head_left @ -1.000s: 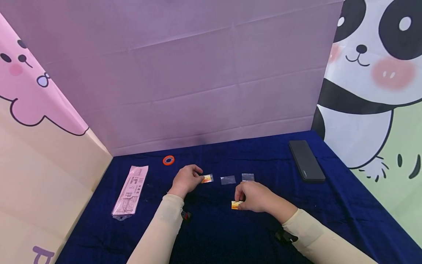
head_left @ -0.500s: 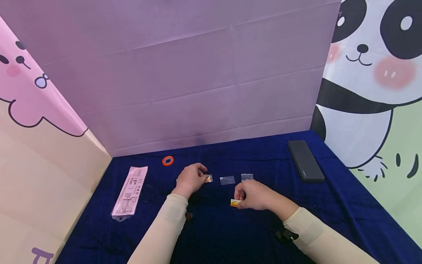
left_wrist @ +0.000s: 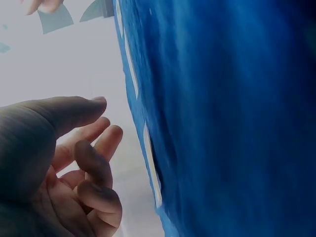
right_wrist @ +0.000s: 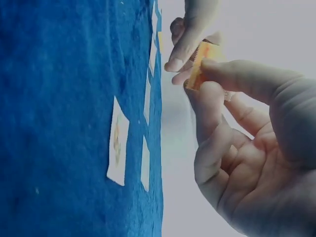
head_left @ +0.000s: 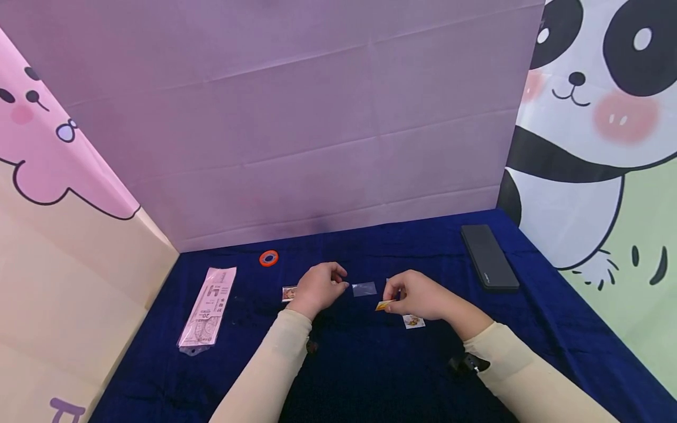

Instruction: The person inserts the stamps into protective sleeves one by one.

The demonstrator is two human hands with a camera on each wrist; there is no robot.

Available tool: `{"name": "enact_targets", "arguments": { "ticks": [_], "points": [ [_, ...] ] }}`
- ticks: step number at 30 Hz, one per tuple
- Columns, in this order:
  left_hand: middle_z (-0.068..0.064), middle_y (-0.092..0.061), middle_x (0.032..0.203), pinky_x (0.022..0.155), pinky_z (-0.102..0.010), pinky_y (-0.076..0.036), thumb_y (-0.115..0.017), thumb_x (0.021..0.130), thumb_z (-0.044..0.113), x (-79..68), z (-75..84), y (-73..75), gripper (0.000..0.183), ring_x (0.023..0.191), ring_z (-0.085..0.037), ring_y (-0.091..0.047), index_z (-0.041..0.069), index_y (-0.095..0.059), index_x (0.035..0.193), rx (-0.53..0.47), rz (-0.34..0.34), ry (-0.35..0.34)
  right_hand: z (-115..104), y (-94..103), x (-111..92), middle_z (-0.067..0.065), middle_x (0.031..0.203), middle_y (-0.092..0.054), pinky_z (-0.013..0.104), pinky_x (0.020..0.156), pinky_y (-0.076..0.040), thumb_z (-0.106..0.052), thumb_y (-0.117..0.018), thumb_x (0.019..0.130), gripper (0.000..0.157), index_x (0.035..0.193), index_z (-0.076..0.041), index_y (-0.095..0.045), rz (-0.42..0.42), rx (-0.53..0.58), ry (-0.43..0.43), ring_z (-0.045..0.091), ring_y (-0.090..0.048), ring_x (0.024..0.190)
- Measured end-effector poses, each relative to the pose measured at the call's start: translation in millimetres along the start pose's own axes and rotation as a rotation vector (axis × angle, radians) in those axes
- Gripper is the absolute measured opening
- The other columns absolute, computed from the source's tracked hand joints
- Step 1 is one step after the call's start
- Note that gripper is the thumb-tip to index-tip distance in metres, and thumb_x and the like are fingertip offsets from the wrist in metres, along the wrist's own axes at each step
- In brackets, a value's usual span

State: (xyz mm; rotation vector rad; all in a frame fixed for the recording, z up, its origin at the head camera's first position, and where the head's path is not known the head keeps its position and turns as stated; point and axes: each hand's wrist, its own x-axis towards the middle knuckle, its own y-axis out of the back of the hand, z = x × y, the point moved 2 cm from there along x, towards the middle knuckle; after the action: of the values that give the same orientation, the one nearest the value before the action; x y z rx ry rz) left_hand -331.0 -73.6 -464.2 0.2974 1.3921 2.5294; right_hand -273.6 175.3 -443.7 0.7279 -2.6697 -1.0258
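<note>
My right hand (head_left: 423, 296) pinches a small yellow-orange packet with a zigzag edge (right_wrist: 200, 64) between thumb and forefinger, raised above the cloth in the right wrist view. My left hand (head_left: 319, 288) hovers just left of a small clear plastic piece (head_left: 364, 289), its fingers loosely bent and nothing between them in the left wrist view. Below the right hand lies a white card with a small picture (head_left: 414, 321). Another small picture piece (head_left: 288, 294) lies left of the left hand, partly covered by it. The right hand hides most of a second clear piece.
Dark blue cloth (head_left: 338, 376) covers the table. An orange tape roll (head_left: 268, 258) lies at the back left, beside a pink printed packet (head_left: 208, 308). A black flat case (head_left: 489, 257) lies at the back right. Fabric walls stand behind and on both sides.
My left hand has slid right, off the left picture piece and over the orange-printed one. My right hand has lifted the yellow-orange packet forward, uncovering the white card.
</note>
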Motion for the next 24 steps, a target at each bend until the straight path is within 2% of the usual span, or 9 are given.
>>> {"name": "enact_targets", "arguments": {
  "ticks": [4,8,17,24],
  "points": [
    [0.003,-0.073,0.107,0.089,-0.041,-0.056,-0.078,0.097,0.028,0.5,11.2,-4.4,0.023,0.096,-0.016,-0.067,0.018,-0.076,0.118,0.027,-0.021,-0.022,6,8.1,1,0.003,0.087,-0.067,0.033,0.059,-0.052,-0.014,-0.073,0.099,0.003,0.097,-0.015,-0.075,0.056,0.065,-0.01,0.019,-0.062,0.067],
    [0.003,-0.074,0.113,0.093,-0.042,-0.055,-0.08,0.096,0.028,1.6,18.6,-8.7,0.025,0.103,-0.017,-0.068,0.02,-0.077,0.119,0.045,-0.036,-0.026,10,17.7,1,0.004,0.09,-0.067,0.033,0.058,-0.051,-0.014,-0.07,0.101,0.008,0.104,-0.016,-0.077,0.153,0.095,-0.047,0.022,-0.062,0.069],
    [0.002,-0.07,0.116,0.092,-0.04,-0.055,-0.081,0.095,0.03,7.0,23.1,-19.1,0.028,0.105,-0.017,-0.067,0.021,-0.076,0.121,0.101,-0.067,-0.038,22,35.6,0,0.006,0.093,-0.068,0.036,0.064,-0.052,-0.017,-0.073,0.1,0.016,0.115,-0.011,-0.076,0.334,0.114,-0.103,0.025,-0.061,0.071],
    [0.0,-0.071,0.12,0.094,-0.04,-0.056,-0.08,0.095,0.029,9.0,27.9,-21.6,0.034,0.111,-0.019,-0.067,0.018,-0.076,0.127,0.148,-0.104,-0.031,29,45.4,-1,0.009,0.094,-0.067,0.032,0.061,-0.05,-0.014,-0.073,0.1,0.019,0.117,-0.006,-0.075,0.402,0.16,-0.105,0.025,-0.06,0.071]
  ]
}}
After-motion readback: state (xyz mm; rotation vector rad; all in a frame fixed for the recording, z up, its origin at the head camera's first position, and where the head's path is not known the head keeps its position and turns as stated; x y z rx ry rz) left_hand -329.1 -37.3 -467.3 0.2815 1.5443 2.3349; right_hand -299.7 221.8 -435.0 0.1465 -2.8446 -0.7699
